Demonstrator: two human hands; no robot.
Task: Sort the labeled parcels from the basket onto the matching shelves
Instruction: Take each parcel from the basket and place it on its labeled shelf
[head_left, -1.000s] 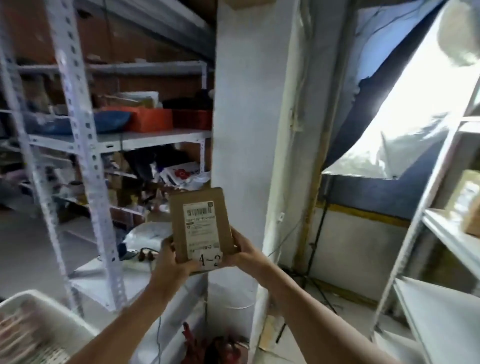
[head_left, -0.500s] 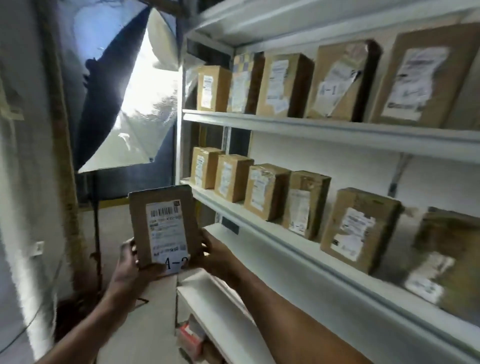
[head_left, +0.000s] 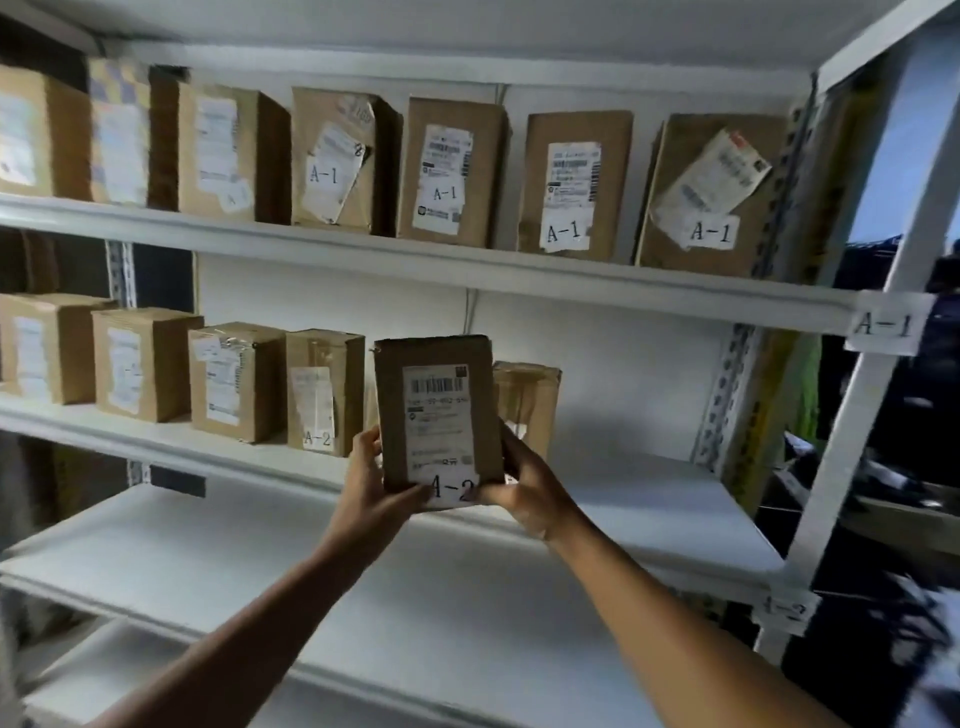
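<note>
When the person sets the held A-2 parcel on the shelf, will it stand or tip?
The parcel looks like stiff cardboard, so it probably keeps its shape. It is tall and looks thin, so it might tip. Both hands, left and right, hold only its base; it seems light.

The held parcel (head_left: 436, 415) is made of matt brown cardboard, its top edge rough and slightly frayed; a smooth white paper label printed with a barcode is stuck to its face. The boxes on the A-1 shelf (head_left: 415, 260) are of the same dull cardboard, some labels creased and peeling. The parcel behind (head_left: 530, 400) is wrapped with glossy clear tape. The shelves are seen as smooth white-painted metal, the perforated upright (head_left: 727, 395) likewise. The shelf tag (head_left: 885, 323) is plain paper.
</note>
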